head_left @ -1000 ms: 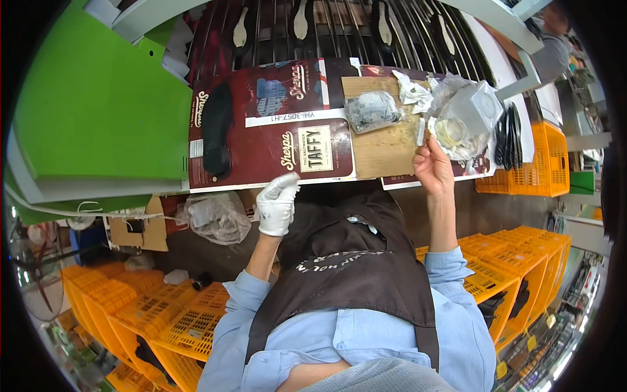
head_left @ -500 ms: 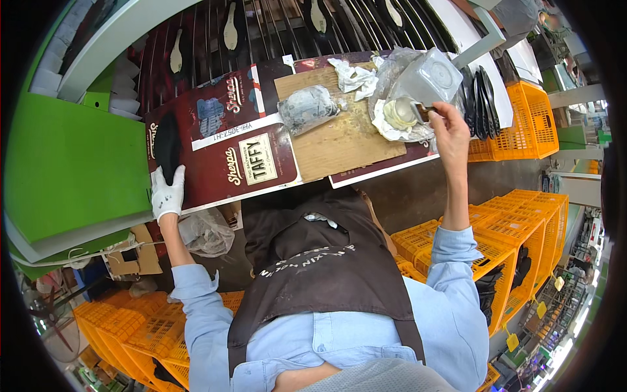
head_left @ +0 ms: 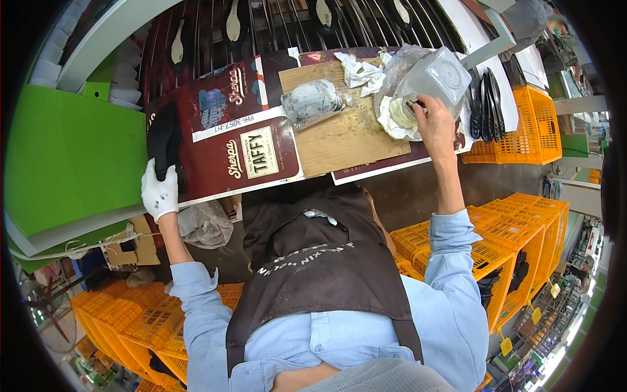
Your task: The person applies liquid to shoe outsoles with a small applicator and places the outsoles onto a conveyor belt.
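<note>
My left hand (head_left: 160, 191), in a white glove with dark stains, grips the near end of a black shoe sole (head_left: 164, 140) lying at the left of the table. Bare, my right hand (head_left: 435, 125) pinches a small brush-like tool (head_left: 411, 104) with a dark handle. Its working end is down in a pot of cream-coloured paste (head_left: 401, 112), so I cannot see it fully. White paper and clear plastic surround the pot. A clear plastic tub (head_left: 439, 80) leans just behind it. On brown cardboard (head_left: 349, 147) lies a grey-smeared wrapped bottle or roll (head_left: 312, 104).
A metal-bar rack (head_left: 281, 32) beyond the table carries several black soles with pale centres. More black soles (head_left: 486, 108) lie bunched at the right, by an orange crate (head_left: 532, 130). A green box (head_left: 78, 157) stands at the left. Crumpled white tissue (head_left: 360, 73) lies behind the cardboard.
My right hand has moved left and slightly lower, bringing the tool further over the paste pot. My left hand has shifted slightly left along the sole.
</note>
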Tool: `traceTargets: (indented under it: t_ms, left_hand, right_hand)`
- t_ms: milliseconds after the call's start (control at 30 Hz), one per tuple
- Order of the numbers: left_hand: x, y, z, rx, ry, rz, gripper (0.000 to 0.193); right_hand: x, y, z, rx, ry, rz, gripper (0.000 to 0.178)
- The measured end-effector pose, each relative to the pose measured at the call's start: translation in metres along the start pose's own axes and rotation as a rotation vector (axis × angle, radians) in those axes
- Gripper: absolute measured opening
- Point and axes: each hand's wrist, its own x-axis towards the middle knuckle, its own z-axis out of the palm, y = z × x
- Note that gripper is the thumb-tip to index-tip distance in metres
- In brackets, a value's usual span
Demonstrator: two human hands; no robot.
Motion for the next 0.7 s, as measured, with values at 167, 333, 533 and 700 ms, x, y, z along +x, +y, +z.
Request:
traceTargets:
  t_ms: [167, 333, 533, 700]
  left_hand:
    - [-0.020, 0.027, -0.003, -0.207, 0.206, 0.159, 0.053]
    - [-0.048, 0.060, 0.009, -0.386, -0.119, 0.036, 0.059]
    - [-0.060, 0.070, 0.016, -1.342, -0.324, -0.537, 0.051]
    - [-0.050, 0.040, 0.024, -2.081, -0.941, -0.961, 0.034]
  right_hand:
    - [-0.001, 0.001, 0.004, -0.038, -0.022, -0.008, 0.018]
    - [-0.006, 0.010, 0.004, 0.148, 0.055, 0.101, 0.020]
    - [-0.028, 0.035, 0.014, 0.706, 0.135, 0.336, 0.021]
    - [-0.041, 0.036, 0.018, 0.978, 0.193, 0.431, 0.026]
